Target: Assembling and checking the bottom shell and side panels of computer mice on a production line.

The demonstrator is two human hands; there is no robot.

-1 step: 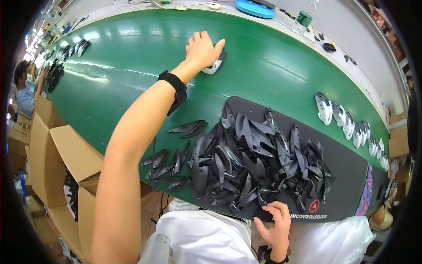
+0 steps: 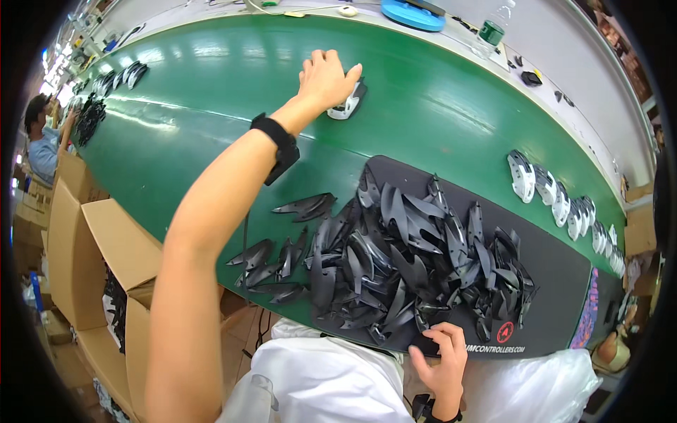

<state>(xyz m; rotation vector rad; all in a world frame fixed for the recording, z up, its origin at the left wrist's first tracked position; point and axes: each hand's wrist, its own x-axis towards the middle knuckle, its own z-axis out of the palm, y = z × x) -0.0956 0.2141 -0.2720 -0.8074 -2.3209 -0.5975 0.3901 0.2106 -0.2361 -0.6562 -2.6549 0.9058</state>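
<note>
My left hand [image 2: 326,82] reaches far over the green table, palm down with fingers curled. It is closed on a black-and-white curved plastic shell [image 2: 345,107], whose far part lies hidden under the hand. At the near edge of a black mat [image 2: 553,296], my right hand [image 2: 446,359] is bent, its thumb and forefinger apart with nothing between them. The forefinger is close to a big heap of black curved plastic pieces [image 2: 409,264]; whether it touches one I cannot tell. A few more black pieces [image 2: 305,206] lie left of the mat.
A row of black-and-white shells [image 2: 522,176] runs along the right side. Open cardboard boxes [image 2: 120,243] stand at lower left. A bottle [image 2: 491,29] and a blue round object [image 2: 412,14] are on the back ledge. Another person [image 2: 42,141] sits far left. Clear plastic wrap [image 2: 536,388] lies at lower right.
</note>
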